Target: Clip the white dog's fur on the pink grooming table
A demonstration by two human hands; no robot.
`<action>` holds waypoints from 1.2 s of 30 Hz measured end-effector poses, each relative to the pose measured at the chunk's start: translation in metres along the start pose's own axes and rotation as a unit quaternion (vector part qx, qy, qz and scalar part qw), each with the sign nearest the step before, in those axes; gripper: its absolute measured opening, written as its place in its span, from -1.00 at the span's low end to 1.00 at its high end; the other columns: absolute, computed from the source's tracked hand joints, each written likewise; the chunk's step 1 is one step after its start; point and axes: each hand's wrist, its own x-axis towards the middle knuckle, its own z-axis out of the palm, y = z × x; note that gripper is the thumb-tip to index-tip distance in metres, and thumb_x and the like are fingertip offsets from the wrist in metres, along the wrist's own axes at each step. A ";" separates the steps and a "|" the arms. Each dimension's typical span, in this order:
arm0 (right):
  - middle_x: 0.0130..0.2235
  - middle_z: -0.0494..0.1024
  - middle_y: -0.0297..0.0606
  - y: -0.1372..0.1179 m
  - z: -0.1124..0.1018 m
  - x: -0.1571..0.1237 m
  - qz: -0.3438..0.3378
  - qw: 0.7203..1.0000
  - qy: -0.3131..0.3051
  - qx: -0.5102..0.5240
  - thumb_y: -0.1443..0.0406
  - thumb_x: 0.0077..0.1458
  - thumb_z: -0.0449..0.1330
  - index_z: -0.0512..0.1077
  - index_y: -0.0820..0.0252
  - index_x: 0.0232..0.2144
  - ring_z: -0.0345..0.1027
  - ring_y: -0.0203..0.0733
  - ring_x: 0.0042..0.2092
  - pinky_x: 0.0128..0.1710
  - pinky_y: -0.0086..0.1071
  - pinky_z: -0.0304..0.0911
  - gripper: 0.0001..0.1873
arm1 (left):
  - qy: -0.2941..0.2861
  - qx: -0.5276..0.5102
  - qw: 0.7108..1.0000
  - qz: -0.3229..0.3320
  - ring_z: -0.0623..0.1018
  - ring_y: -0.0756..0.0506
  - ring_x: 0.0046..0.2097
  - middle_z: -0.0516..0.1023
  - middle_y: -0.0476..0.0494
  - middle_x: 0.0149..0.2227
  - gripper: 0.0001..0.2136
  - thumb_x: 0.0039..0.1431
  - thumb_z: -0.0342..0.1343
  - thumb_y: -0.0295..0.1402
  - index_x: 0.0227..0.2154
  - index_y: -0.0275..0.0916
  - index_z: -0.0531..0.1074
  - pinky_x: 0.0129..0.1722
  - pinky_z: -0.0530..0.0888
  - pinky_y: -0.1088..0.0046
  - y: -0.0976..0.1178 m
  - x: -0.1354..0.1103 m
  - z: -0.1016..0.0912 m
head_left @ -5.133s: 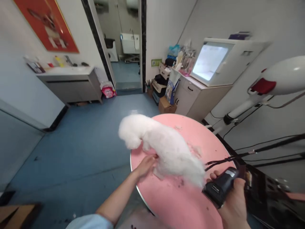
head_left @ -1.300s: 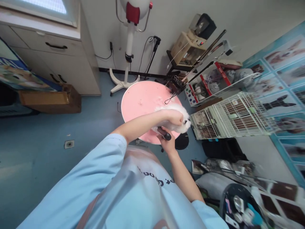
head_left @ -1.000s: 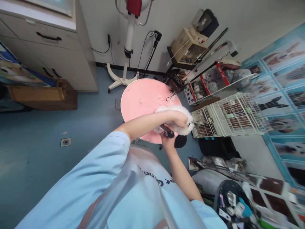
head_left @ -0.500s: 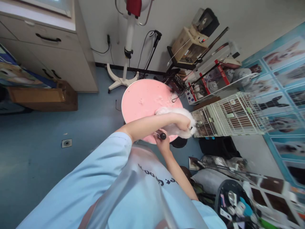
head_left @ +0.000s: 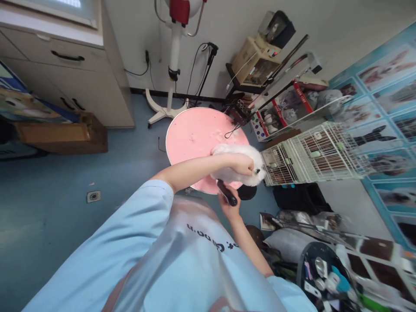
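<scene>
A small white fluffy dog [head_left: 234, 152] stands at the near right edge of a round pink grooming table [head_left: 195, 136]. My left hand [head_left: 243, 164] reaches across and is closed on the dog near its head. My right hand [head_left: 230, 207] is just below the table edge, wrapped around a black clipper [head_left: 226, 193] whose tip points at the dog's underside. A thin black leash [head_left: 233, 128] runs from the dog toward the table's far right arm. My light blue sleeves and apron fill the lower view.
A white stand dryer [head_left: 173, 52] stands behind the table. A wire cage [head_left: 312, 154] sits right of the dog, with shelves of boxes [head_left: 260, 60] behind. White cabinet [head_left: 65, 78] and cardboard box [head_left: 61, 136] at left. A cart of tools [head_left: 328, 277] at lower right.
The view swung from the doorway side to a steep look down. In the last second my right hand shifted the clipper slightly right under the dog; my left hand stayed on the dog.
</scene>
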 end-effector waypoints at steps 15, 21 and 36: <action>0.31 0.33 0.04 0.051 0.043 -0.037 -0.066 0.964 -0.208 -0.152 0.47 0.11 0.10 0.44 0.14 0.07 0.51 0.01 0.08 -0.21 -0.30 0.51 -0.53 | 0.035 -0.016 0.999 -0.014 0.19 0.03 -0.54 0.41 -0.06 -0.57 -0.75 0.13 0.01 -0.41 -0.51 -0.35 0.55 -0.46 0.13 0.41 0.005 -0.011 0.002; 0.23 0.39 0.15 0.051 0.057 -0.041 -0.020 0.994 -0.109 -0.024 0.38 0.11 0.16 0.41 0.20 0.03 0.40 0.08 0.20 0.01 -0.08 0.46 -0.60 | 0.051 -0.038 0.997 -0.051 0.19 0.04 -0.54 0.27 0.01 -0.65 -0.75 0.12 0.02 -0.42 -0.65 -0.32 0.41 -0.46 0.11 0.41 0.007 -0.021 0.002; 0.27 0.35 0.07 0.049 0.069 -0.039 0.000 0.986 -0.152 -0.069 0.30 0.12 0.25 0.45 0.16 0.06 0.44 0.03 0.14 -0.08 -0.21 0.49 -0.58 | 0.117 -0.148 0.978 -0.093 0.12 0.07 -0.57 0.07 0.07 -0.69 -0.72 -0.03 -0.01 -0.31 -0.76 -0.24 0.14 -0.51 0.06 0.44 -0.012 -0.027 0.016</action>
